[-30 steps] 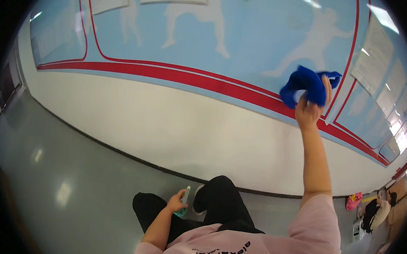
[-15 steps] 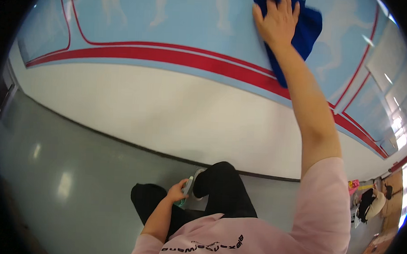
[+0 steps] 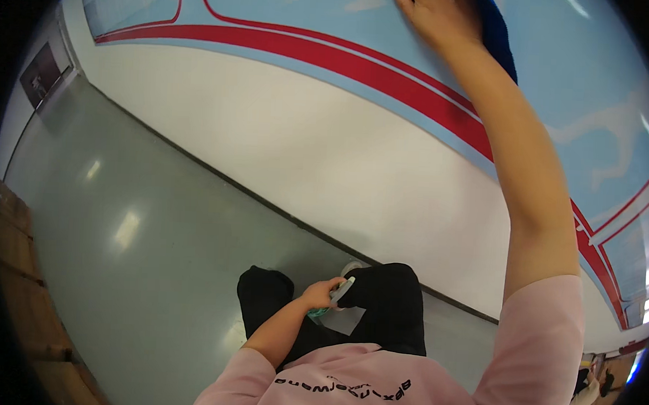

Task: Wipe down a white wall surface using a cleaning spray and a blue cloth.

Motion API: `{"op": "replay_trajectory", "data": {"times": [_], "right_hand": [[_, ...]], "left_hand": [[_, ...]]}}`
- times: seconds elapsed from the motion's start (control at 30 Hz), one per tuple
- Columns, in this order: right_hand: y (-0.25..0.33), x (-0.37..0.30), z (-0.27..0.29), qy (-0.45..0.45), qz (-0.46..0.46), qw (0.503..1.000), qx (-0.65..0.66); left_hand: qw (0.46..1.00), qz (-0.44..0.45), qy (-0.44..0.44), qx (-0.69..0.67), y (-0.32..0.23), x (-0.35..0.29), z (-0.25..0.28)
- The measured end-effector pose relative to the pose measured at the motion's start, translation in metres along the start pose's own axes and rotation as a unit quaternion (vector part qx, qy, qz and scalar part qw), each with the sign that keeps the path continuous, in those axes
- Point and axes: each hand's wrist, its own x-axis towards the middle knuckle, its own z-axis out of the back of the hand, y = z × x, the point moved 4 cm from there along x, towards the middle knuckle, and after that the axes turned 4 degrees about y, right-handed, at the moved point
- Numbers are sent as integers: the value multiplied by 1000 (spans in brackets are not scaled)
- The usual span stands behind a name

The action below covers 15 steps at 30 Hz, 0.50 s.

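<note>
1. left hand (image 3: 320, 295), six o'clock: curled round a pale-and-green object (image 3: 344, 289), as before.
2. right hand (image 3: 448, 18), one o'clock: thumb spread, fingertips beyond the top edge, so i cannot tell its grip.
3. blue cloth (image 3: 502, 40), between one and two: bunched a second ago, now only partly visible alongside that hand.
4. light-blue panel (image 3: 561, 82), behind: the cloth probably lies flatter against it now.

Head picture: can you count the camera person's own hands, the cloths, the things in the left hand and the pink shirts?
Hands: 2, the left hand and right hand
Cloths: 1, the blue cloth by the right hand
Things in the left hand: 1, a pale-and-green thing, maybe a bottle
Pink shirts: 1, the pink shirt
Total: 5
</note>
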Motion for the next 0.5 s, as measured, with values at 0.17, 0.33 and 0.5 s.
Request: {"op": "replay_trajectory", "data": {"times": [0.17,0.33,0.5], "right_hand": [[43,7,-16,69,-2,998,12],[76,23,-66,60,83,994,-23],[131,49,-115,89,136,986,27]], "left_hand": [[999,-32,-17,-9,1,-7,0],[999,-22,31,12,-20,-2,6],[995,-29,96,9,-29,-4,11]]}}
